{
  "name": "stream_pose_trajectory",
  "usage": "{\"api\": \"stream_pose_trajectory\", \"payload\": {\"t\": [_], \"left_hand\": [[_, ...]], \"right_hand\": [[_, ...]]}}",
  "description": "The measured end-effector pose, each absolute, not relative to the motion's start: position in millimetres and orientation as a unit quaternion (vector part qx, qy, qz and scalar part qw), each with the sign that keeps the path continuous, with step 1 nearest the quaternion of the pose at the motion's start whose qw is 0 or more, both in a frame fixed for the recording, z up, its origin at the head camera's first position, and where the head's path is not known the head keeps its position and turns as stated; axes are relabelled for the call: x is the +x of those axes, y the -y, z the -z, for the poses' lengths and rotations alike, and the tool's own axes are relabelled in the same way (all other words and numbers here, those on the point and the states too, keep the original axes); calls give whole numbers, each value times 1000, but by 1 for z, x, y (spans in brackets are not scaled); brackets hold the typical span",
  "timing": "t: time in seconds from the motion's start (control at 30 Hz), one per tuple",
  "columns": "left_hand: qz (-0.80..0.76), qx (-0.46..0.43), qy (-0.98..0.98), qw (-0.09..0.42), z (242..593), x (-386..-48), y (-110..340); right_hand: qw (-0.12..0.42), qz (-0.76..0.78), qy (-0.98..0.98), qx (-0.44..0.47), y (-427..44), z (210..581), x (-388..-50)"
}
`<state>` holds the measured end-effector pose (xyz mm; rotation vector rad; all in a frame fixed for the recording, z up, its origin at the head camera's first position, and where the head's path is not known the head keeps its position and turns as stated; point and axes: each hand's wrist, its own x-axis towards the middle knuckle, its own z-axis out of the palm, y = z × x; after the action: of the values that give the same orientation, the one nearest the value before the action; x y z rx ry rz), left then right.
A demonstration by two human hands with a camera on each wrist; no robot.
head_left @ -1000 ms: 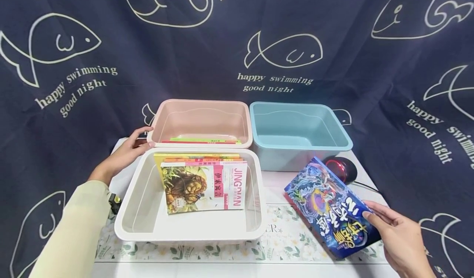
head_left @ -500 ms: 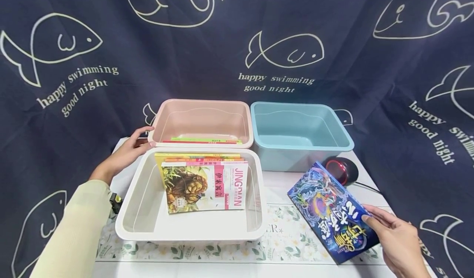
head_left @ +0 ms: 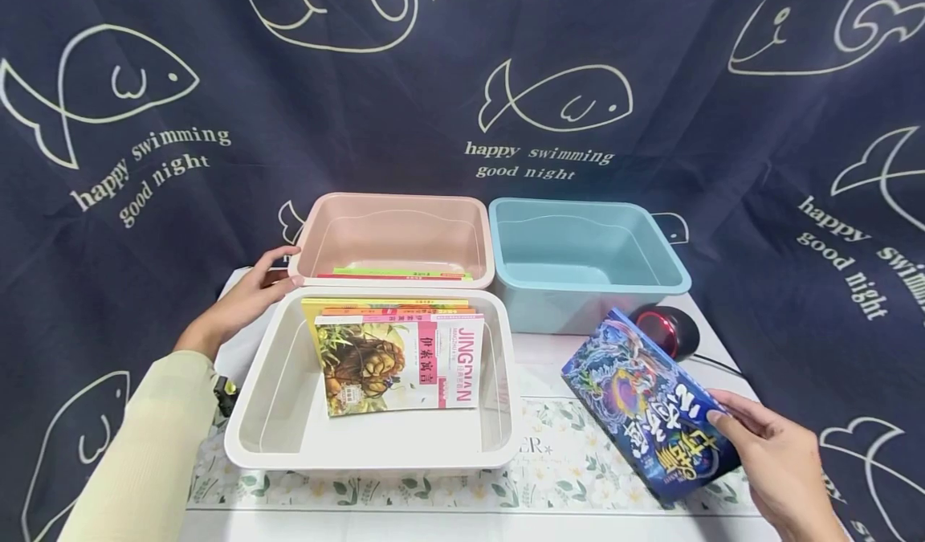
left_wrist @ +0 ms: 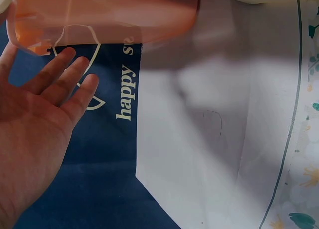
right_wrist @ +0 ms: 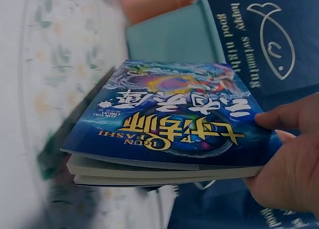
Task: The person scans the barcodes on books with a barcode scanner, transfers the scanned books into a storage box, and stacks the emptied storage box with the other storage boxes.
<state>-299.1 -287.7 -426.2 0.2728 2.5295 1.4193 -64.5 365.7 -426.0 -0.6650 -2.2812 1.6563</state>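
Observation:
The right hand [head_left: 784, 458] pinches a thick blue book [head_left: 643, 405] by its near right edge, thumb on the cover, and holds it tilted over the table's right side. In the right wrist view the hand [right_wrist: 289, 154] grips the book [right_wrist: 169, 114], its page edges facing the camera. With fingers spread, the left hand [head_left: 249, 297] touches the left rim corner of the pink bin [head_left: 397, 229]; the left wrist view shows the hand [left_wrist: 40, 124] beside that bin [left_wrist: 109, 19], its three nearest fingers loosely extended. Several books, a lion cover [head_left: 383, 365] in front, lean inside the white bin [head_left: 372, 458].
A blue bin [head_left: 585, 285] stands right of the pink one, which holds a green book [head_left: 390, 272] and a red one. Behind the held book is a dark round device [head_left: 668, 333] with a red glow and a cable. A dark patterned cloth [head_left: 405, 124] hangs behind.
The blue book in my right hand has shifted and tilted slightly, its lower corner a little higher than half a second ago. My left hand stays at the pink bin's corner.

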Motion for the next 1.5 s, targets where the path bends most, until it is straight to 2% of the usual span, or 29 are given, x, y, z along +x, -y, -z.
{"api": "stream_pose_trajectory", "payload": {"t": [0.27, 0.73, 1.0, 1.23, 1.5], "left_hand": [[-482, 94, -864, 113, 424, -297, 287], [-482, 97, -862, 120, 423, -298, 282], [-480, 96, -864, 119, 421, -297, 282], [-479, 97, -865, 116, 424, -296, 283], [-481, 94, -864, 111, 425, -295, 286]], "right_hand": [[185, -509, 835, -102, -357, 383, -78], [211, -631, 744, 54, -336, 314, -132], [172, -663, 725, 77, -314, 288, -171], [166, -549, 817, 63, -290, 268, -198], [132, -550, 818, 107, -260, 257, -230]]}}
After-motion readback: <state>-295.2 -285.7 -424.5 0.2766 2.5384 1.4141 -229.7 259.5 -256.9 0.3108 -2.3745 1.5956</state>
